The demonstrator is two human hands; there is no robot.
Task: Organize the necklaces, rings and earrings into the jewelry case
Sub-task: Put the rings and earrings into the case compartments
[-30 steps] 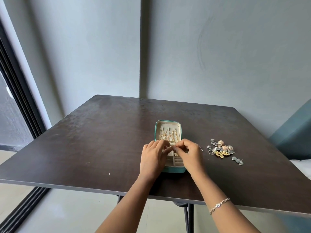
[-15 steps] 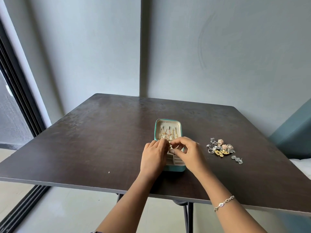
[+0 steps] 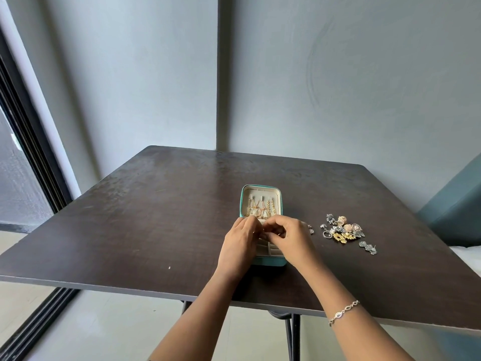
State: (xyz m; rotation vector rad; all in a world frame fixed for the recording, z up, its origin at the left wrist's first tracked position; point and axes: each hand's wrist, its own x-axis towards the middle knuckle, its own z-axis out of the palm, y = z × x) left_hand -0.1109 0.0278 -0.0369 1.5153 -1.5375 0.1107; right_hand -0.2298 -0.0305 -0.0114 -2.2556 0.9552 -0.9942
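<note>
**Head view, 1 frame.**

- Item 1: jewelry case point(image 3: 270, 261), teal, open, lower centre of the frame on the dark table point(image 3: 156, 217). The lid lies back toward the top of the frame.
- Item 2: necklaces point(image 3: 260, 209), gold chains hung in a row inside the lid.
- Item 3: loose pile of earrings and rings point(image 3: 343, 230), right of centre, well apart from the case. 1 silver earring point(image 3: 367, 247) lies just below and right of the pile.
- Item 4: left hand point(image 3: 240, 243) and right hand point(image 3: 291, 238), meeting over the middle of the case. The right thumb and forefinger are pressed together in a pinch, probably on a chain end. The left fingers are curled against the same spot; I cannot tell whether they grip or only steady.

**Handling note.** The step looks like seating a necklace in the lid. Keep the chain taut and straight, tuck its lower end behind the lid's pocket, and keep it clear of the neighbouring chains so nothing tangles. The case should stay flat.

**Hidden or unclear.**
- The hands cover the pinched item and most of the case's tray; only 2 or 3 compartments show at its lower right.
- The pieces in the pile are too small to sort by type.
- Both forearms are cut off at the bottom edge.
</note>
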